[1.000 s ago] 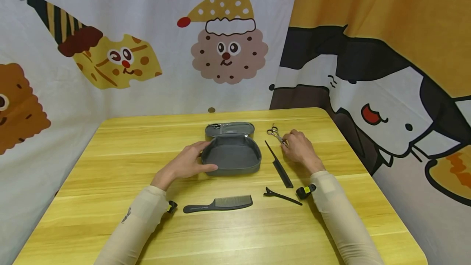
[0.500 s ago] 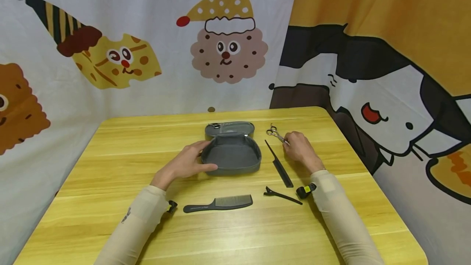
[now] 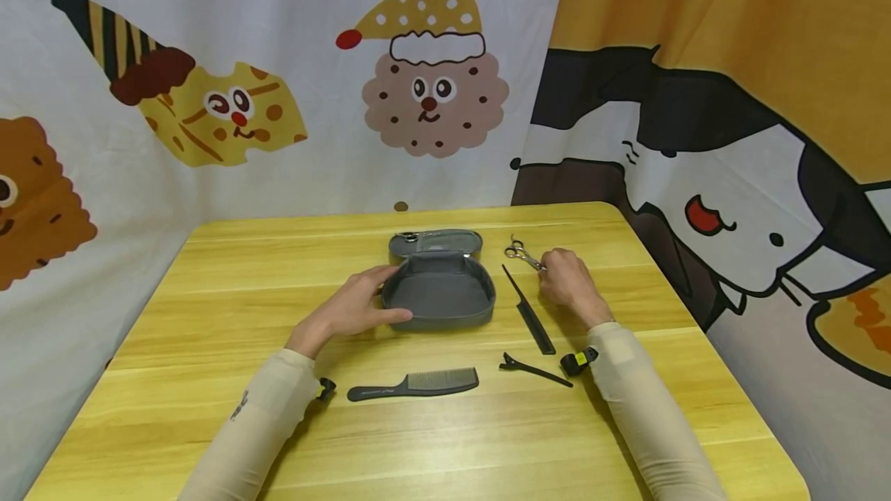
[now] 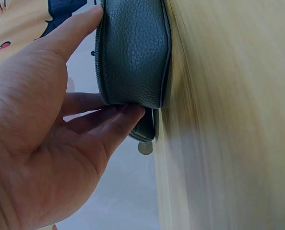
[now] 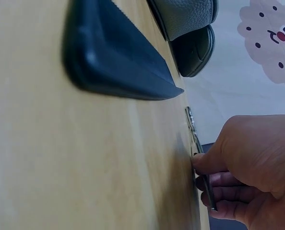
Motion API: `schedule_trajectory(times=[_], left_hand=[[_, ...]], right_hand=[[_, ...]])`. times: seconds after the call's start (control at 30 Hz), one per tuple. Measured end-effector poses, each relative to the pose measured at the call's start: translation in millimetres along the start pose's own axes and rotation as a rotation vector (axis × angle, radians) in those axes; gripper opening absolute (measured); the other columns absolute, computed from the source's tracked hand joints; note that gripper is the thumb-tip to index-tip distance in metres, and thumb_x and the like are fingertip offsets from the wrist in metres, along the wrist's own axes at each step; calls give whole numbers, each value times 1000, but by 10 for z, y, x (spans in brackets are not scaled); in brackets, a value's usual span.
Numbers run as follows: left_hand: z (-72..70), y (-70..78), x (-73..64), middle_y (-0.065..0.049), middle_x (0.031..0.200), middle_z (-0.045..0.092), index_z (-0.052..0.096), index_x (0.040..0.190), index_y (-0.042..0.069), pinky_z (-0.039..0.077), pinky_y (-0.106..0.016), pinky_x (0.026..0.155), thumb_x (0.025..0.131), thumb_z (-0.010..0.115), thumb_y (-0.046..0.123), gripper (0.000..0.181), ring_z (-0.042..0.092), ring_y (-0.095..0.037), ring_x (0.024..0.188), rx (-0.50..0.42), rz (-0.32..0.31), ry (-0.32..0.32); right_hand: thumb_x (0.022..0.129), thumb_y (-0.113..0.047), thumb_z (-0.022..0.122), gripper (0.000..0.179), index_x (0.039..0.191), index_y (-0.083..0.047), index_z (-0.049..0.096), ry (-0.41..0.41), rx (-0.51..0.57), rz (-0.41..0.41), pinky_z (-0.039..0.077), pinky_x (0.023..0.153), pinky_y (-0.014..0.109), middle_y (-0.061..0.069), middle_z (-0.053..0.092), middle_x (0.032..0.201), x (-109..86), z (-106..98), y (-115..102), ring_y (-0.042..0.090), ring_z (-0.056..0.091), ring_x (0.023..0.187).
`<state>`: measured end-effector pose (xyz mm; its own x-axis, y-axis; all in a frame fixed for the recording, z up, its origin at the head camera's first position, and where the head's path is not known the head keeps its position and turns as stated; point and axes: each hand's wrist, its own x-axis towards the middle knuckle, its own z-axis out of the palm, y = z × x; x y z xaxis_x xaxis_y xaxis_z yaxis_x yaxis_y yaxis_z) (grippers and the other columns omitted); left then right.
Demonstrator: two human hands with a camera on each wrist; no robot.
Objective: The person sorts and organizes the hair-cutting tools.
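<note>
A grey leather-look zip case [image 3: 445, 322] lies opened out on the table, its lid folded back. My left hand [image 3: 350, 306] holds its left end; in the left wrist view the thumb lies along the zipped rim and the fingers bend against the side [image 4: 133, 52]. To the right of the case, my right hand [image 3: 569, 284] pinches one end of silver scissors [image 3: 520, 252], whose finger loops point away toward the back left. From the right wrist view, the scissors [image 5: 196, 139] lie low, close to the tabletop, between thumb and fingers.
A black tail comb [image 3: 533, 323] lies between case and right forearm. Nearer are a black hair clip [image 3: 532, 369] and a dark handled comb [image 3: 421, 385]. A small metal item [image 3: 409, 237] sits in the lid's clear pocket. A printed curtain [image 3: 278, 184] hangs behind the table.
My right hand has shifted very slightly to the right at the scissors' end, uncovering a little more of them. The left hand and case stay put.
</note>
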<state>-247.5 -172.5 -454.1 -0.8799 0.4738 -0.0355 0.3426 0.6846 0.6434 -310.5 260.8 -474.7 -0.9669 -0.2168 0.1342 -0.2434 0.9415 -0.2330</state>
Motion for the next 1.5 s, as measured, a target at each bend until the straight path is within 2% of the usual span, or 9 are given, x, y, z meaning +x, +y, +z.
schedule_trajectory(times=[0.27,0.47,0.83,1.13,1.5], left_hand=[[-8,11,-4,-25,181,38,37,176,4,41,-68,133,101,83,57,103,41,-48,167,-3,0,-3],[-18,6,-10,-25,181,38,37,176,4,40,-69,133,101,82,59,103,41,-49,167,-4,4,-1],[-3,-10,3,-25,180,40,38,176,4,42,-68,133,101,83,57,103,43,-48,166,6,10,4],[3,-8,6,-25,181,39,37,176,4,41,-69,133,101,82,58,103,42,-48,167,-1,7,1],[-1,-7,-3,-25,181,39,37,176,3,40,-69,133,101,82,58,103,41,-49,167,5,5,0]], right_hand=[[95,2,65,19,77,-3,70,41,-32,-13,53,61,42,13,67,81,-4,2,2,26,58,71],[94,3,64,21,75,-5,67,42,-37,-12,51,61,42,13,65,80,1,-2,-4,26,56,70],[102,-1,67,17,87,0,75,57,-3,-10,56,67,45,16,69,88,-14,-16,-8,29,62,77],[102,-2,68,12,97,4,78,85,11,-21,63,76,53,19,73,95,-12,-26,-9,36,70,85],[105,-1,70,13,106,8,80,199,68,-53,63,80,57,22,74,99,-17,-140,-98,39,71,87]])
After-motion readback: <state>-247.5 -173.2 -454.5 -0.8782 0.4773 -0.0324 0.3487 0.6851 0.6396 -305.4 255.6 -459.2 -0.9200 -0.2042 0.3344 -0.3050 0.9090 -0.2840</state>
